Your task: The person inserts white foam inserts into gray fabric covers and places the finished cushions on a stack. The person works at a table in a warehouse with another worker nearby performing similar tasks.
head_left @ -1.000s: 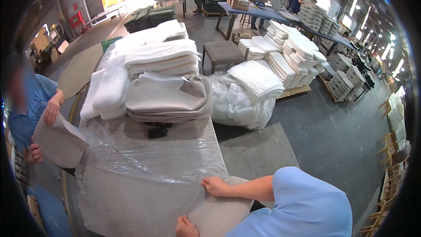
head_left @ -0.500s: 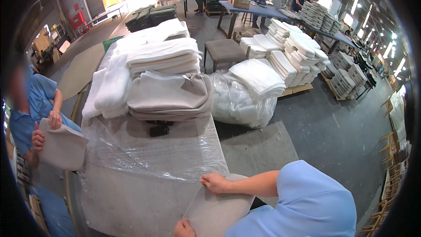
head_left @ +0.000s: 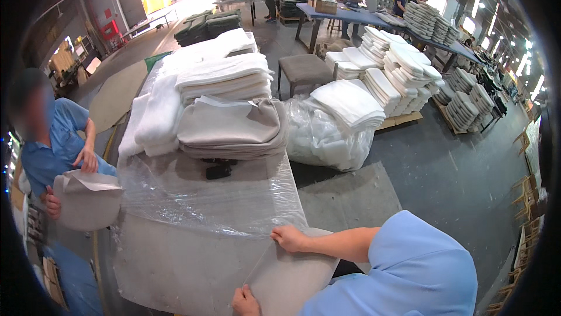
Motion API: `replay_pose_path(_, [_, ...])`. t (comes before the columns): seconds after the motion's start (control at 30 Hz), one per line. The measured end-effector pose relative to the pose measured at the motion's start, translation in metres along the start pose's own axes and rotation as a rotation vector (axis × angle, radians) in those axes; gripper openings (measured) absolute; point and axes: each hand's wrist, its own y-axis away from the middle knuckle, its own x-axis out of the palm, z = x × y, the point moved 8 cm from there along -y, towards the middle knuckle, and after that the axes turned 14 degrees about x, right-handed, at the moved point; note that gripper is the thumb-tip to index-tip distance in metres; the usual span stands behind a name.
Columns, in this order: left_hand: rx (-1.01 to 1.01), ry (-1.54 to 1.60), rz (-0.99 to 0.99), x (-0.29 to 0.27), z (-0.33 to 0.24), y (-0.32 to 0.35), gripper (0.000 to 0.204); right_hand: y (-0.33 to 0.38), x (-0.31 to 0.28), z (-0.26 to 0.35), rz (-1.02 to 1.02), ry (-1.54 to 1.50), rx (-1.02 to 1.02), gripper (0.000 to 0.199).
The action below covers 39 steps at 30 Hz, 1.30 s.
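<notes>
A grey-beige fabric cushion cover lies at the near right edge of the table, its straight edge running between my hands. My right hand is closed on the far corner of that edge, beside the crumpled clear plastic sheet. Closer to me, my left hand pinches the near end of the same edge. My right forearm reaches across from the right, and part of the cover is hidden beneath it and my blue sleeve.
Grey covers are stacked mid-table, with white padding sheets behind and a black object in front. At left, a co-worker holds another grey cover. Right of the table stand a plastic bag and white cushion stacks.
My view has shifted slightly. My hands keep their hold on the cover's edge, the left one a little farther up. The co-worker's cover has turned more upright.
</notes>
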Motion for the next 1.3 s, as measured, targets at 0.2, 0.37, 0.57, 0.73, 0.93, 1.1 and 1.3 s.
replay_pose_path(0.2, [-0.009,-0.057,0.093,0.003,0.026,0.002,0.036,0.011,0.003,0.017,0.185,-0.075,0.164,0.031])
replay_pose_path(0.37, [0.054,-0.114,-0.049,0.013,0.013,0.006,0.041,0.007,0.003,-0.007,-0.074,0.032,-0.062,0.029])
replay_pose_path(0.57, [0.069,-0.164,-0.083,0.012,0.005,0.004,0.042,-0.005,0.012,-0.009,-0.086,0.115,-0.041,0.026])
replay_pose_path(0.73, [0.286,-0.343,-0.234,-0.022,-0.01,0.002,0.028,0.003,0.007,0.02,0.136,0.02,-0.023,0.026])
replay_pose_path(0.93, [0.149,0.623,0.426,-0.032,-0.064,0.065,0.041,0.069,-0.074,0.037,0.405,0.18,-0.179,0.05])
replay_pose_path(1.1, [0.358,0.387,0.552,-0.016,-0.099,0.089,0.049,0.163,-0.063,0.022,0.526,0.701,-0.287,0.06])
replay_pose_path(1.3, [0.326,0.311,0.566,0.007,-0.092,0.071,0.051,0.153,-0.042,0.005,0.512,0.774,-0.329,0.07])
